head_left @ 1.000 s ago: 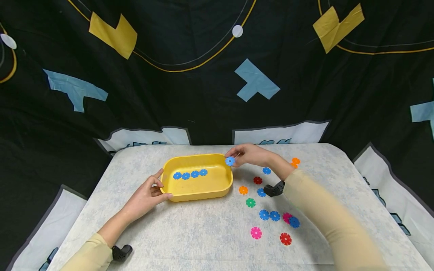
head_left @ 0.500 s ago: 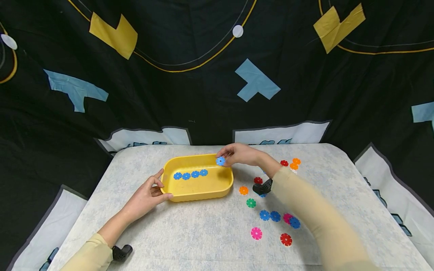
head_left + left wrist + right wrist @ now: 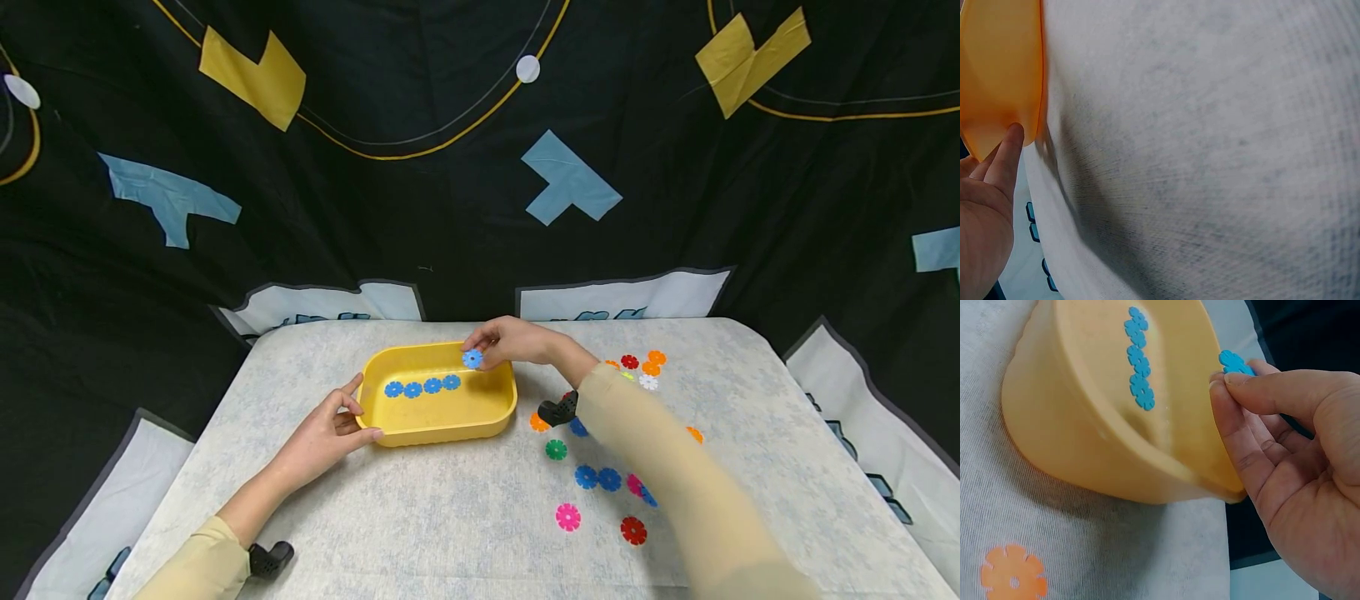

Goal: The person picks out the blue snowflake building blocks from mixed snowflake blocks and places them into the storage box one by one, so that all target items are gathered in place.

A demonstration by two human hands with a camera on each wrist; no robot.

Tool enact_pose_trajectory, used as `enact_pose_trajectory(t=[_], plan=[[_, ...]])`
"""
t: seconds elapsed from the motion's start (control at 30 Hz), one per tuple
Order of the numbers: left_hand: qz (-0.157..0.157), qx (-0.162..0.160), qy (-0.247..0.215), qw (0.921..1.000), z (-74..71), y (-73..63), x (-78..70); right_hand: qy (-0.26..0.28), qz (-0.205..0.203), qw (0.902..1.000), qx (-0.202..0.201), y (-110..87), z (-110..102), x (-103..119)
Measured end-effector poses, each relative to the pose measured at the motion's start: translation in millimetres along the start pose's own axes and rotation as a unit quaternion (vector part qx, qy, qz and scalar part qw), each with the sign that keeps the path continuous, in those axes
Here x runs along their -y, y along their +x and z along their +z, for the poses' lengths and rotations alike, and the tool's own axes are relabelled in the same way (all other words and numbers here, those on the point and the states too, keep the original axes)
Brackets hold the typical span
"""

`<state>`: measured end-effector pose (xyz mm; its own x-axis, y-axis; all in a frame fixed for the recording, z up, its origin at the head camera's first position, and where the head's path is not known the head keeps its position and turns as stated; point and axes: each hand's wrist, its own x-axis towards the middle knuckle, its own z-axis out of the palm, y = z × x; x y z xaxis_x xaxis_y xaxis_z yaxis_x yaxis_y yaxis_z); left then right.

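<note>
In the grip of the right hand (image 3: 512,341), a blue flower-shaped disc (image 3: 472,359) is pinched between thumb and fingertips, and it is held above the rear right part of the yellow tray (image 3: 442,433). By the left hand (image 3: 330,429), the tray is gripped at its front left corner. On the tray's bottom, a row of four blue discs (image 3: 412,390) is seen. The tray is placed nearer to the rear edge of the tabletop (image 3: 390,525). Toward the right edge, loose discs are scattered: a pink disc (image 3: 567,517) and a red disc (image 3: 633,531) lie nearest the front edge, a white disc (image 3: 648,382) toward the rear right corner.
</note>
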<state>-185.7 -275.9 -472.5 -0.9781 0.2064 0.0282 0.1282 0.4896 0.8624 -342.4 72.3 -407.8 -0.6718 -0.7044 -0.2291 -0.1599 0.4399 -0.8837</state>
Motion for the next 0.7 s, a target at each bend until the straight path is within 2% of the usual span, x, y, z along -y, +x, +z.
enact_pose_trajectory(t=[0.43, 0.7], plan=[[0.003, 0.000, 0.002, 1.0000, -1.2, -0.3, -0.2, -0.009, 0.006, 0.9999, 0.012, 16.9, 14.1, 6.2], [0.005, 0.002, 0.004, 1.0000, -1.7, -0.9, -0.1, 0.009, 0.007, 0.9995, 0.028, 24.4, 19.6, 3.3]])
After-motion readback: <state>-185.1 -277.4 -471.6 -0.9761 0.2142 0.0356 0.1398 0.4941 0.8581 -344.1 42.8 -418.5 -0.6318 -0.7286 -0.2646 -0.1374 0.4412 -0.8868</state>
